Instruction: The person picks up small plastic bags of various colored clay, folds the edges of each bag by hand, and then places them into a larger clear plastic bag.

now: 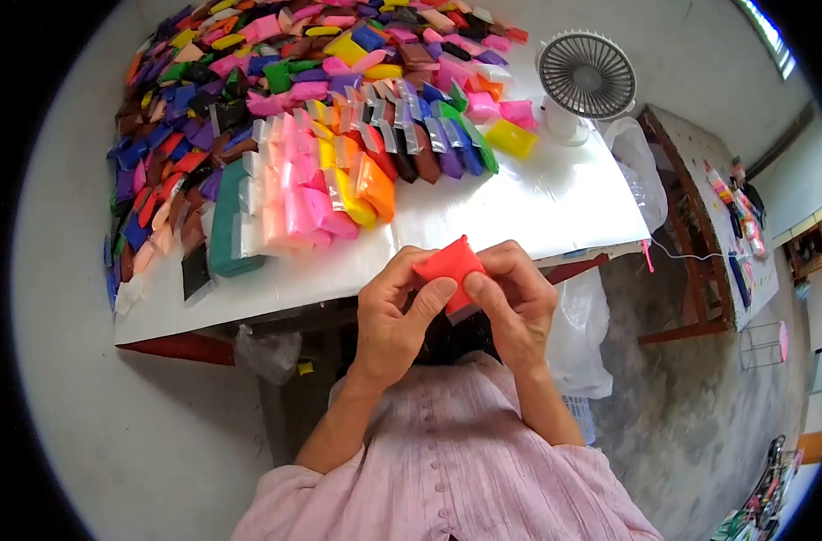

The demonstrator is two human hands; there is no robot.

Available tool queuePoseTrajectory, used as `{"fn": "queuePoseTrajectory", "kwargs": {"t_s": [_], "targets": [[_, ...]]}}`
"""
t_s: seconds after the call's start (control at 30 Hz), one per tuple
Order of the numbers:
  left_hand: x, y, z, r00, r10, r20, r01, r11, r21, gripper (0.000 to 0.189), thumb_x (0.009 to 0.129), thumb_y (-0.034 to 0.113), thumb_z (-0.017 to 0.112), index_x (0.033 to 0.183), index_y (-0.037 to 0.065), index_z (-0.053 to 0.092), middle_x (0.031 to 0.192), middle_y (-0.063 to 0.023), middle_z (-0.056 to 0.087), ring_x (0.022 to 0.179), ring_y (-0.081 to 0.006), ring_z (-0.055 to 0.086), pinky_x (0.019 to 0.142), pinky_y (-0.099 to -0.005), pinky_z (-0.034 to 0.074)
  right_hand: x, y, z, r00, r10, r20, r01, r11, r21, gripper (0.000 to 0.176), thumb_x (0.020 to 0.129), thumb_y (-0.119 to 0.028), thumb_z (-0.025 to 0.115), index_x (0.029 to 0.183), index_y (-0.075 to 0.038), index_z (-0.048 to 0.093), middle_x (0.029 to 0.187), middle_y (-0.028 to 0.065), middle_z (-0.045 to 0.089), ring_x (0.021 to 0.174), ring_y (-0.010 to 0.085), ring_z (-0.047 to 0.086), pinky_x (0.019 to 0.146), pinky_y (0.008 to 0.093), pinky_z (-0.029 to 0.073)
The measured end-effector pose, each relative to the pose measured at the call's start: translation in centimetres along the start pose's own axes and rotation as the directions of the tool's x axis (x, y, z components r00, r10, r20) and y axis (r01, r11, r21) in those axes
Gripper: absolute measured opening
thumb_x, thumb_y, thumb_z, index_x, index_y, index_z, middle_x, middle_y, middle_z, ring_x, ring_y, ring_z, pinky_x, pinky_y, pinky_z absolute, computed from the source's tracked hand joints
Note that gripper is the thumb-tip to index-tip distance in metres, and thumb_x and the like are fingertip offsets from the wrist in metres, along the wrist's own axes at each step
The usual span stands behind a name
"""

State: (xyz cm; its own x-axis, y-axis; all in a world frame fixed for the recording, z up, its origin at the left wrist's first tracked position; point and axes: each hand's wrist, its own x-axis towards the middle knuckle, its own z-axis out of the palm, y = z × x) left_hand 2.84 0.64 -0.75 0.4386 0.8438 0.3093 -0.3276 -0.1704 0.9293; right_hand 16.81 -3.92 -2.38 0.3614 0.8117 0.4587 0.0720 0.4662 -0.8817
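Between both hands, in front of the chest and near the table's front edge, is a small red packet (pixel 452 267) with a clear flap at its lower end. My left hand (pixel 398 311) pinches its left side, thumb on the face and fingers behind. On the other side my right hand (pixel 517 302) grips it the same way. Beyond the hands, rows of filled packets stand with their clear flaps up: pink ones (pixel 293 194), yellow and orange ones (pixel 372 185), then red, brown, purple, blue and green. A teal block (pixel 232 221) lies at the left end of these rows.
A large heap of coloured packets (pixel 275 54) covers the back left of the white table (pixel 519 203). At the back right stands a white fan (pixel 587 81), near a lone yellow packet (pixel 512 139). Plastic bags (pixel 580 334) hang below the edge; another table (pixel 699 225) is to the right.
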Motion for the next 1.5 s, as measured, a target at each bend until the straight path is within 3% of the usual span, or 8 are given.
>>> {"fn": "queuePoseTrajectory", "kwargs": {"t_s": [0.43, 0.53, 0.67, 0.8, 0.93, 1.07, 1.27, 1.5], "targets": [[0.3, 0.2, -0.2, 0.920, 0.380, 0.101, -0.373, 0.761, 0.531, 0.028, 0.085, 0.000, 0.065, 0.113, 0.002, 0.065, 0.103, -0.0114, 0.061, 0.085, -0.0216, 0.061, 0.074, -0.0291, 0.050, 0.8, -1.0, -0.1, 0.926, -0.366, 0.088, 0.371, 0.847, -0.380, 0.027, 0.083, -0.004, 0.069, 0.109, 0.000, 0.064, 0.091, 0.0091, 0.061, 0.079, 0.0152, 0.059, 0.071, 0.0249, 0.047], [0.0, 0.3, -0.7, 0.849, 0.503, 0.160, -0.464, 0.568, 0.680, 0.039, 0.082, -0.004, 0.065, 0.120, 0.005, 0.065, 0.112, -0.0149, 0.059, 0.088, -0.0260, 0.060, 0.075, -0.0303, 0.051, -0.6, -1.6, -0.3, 0.990, -0.127, -0.067, 0.095, 0.931, -0.353, 0.035, 0.086, -0.003, 0.067, 0.120, 0.001, 0.059, 0.095, 0.0086, 0.063, 0.083, 0.0136, 0.060, 0.076, 0.0252, 0.049], [-0.3, -0.6, -0.7, 0.759, 0.572, 0.310, -0.579, 0.378, 0.723, 0.048, 0.079, -0.012, 0.059, 0.123, 0.006, 0.065, 0.126, -0.0191, 0.054, 0.094, -0.0285, 0.060, 0.077, -0.0329, 0.052, -0.8, -2.3, -0.2, 0.969, 0.236, 0.074, -0.244, 0.960, 0.136, 0.036, 0.093, -0.006, 0.063, 0.125, 0.006, 0.053, 0.110, 0.0082, 0.063, 0.095, 0.0113, 0.060, 0.084, 0.0251, 0.050], [-0.8, -0.1, -0.1, 0.815, 0.559, 0.152, -0.493, 0.532, 0.689, 0.051, 0.082, -0.011, 0.053, 0.132, -0.003, 0.053, 0.131, -0.0187, 0.049, 0.096, -0.0208, 0.059, 0.085, -0.0314, 0.049, -0.7, -1.8, 0.0, 0.980, 0.196, 0.025, -0.195, 0.945, 0.261, 0.037, 0.091, -0.004, 0.065, 0.124, 0.006, 0.053, 0.112, 0.0091, 0.063, 0.100, 0.0132, 0.061, 0.087, 0.0258, 0.050], [-1.3, 0.2, -0.6, 0.988, 0.125, -0.091, -0.124, 0.992, 0.014, 0.050, 0.089, -0.004, 0.053, 0.138, -0.004, 0.040, 0.124, -0.0127, 0.052, 0.097, -0.0127, 0.056, 0.089, -0.0283, 0.046, -1.0, -1.5, 0.3, 0.989, 0.147, -0.017, -0.140, 0.965, 0.223, 0.036, 0.089, -0.002, 0.066, 0.123, 0.006, 0.053, 0.113, 0.0097, 0.062, 0.101, 0.0133, 0.061, 0.088, 0.0263, 0.050], [-1.0, 0.0, 0.0, 0.995, -0.053, -0.084, 0.034, 0.977, -0.210, 0.032, 0.094, 0.011, 0.065, 0.121, -0.003, 0.055, 0.102, -0.0023, 0.060, 0.092, -0.0075, 0.055, 0.081, -0.0228, 0.046, -1.5, -1.3, 0.9, 0.993, 0.116, 0.021, -0.118, 0.976, 0.184, 0.036, 0.089, -0.001, 0.066, 0.122, 0.004, 0.054, 0.109, 0.0070, 0.062, 0.097, 0.0117, 0.060, 0.086, 0.0248, 0.048], [-0.6, 0.0, 0.2, 0.985, 0.005, -0.171, -0.020, 0.997, -0.081, 0.011, 0.093, 0.009, 0.066, 0.091, -0.001, 0.061, 0.084, 0.0027, 0.059, 0.078, -0.0036, 0.052, 0.072, -0.0189, 0.046, -1.6, -0.5, 1.0, 0.994, 0.104, 0.024, -0.106, 0.992, 0.070, 0.022, 0.089, -0.005, 0.067, 0.108, 0.004, 0.061, 0.093, 0.0041, 0.058, 0.080, 0.0091, 0.055, 0.073, 0.0217, 0.045], [-1.0, -0.1, 0.5, 0.981, -0.017, -0.192, -0.006, 0.993, -0.119, 0.012, 0.091, 0.006, 0.065, 0.099, 0.000, 0.060, 0.091, 0.0013, 0.059, 0.082, -0.0042, 0.053, 0.076, -0.0197, 0.045, -1.3, 0.3, 1.3, 1.000, 0.006, 0.001, -0.006, 0.998, -0.069, 0.019, 0.089, -0.008, 0.067, 0.103, 0.004, 0.062, 0.087, 0.0056, 0.059, 0.075, 0.0107, 0.056, 0.069, 0.0231, 0.046]]}}
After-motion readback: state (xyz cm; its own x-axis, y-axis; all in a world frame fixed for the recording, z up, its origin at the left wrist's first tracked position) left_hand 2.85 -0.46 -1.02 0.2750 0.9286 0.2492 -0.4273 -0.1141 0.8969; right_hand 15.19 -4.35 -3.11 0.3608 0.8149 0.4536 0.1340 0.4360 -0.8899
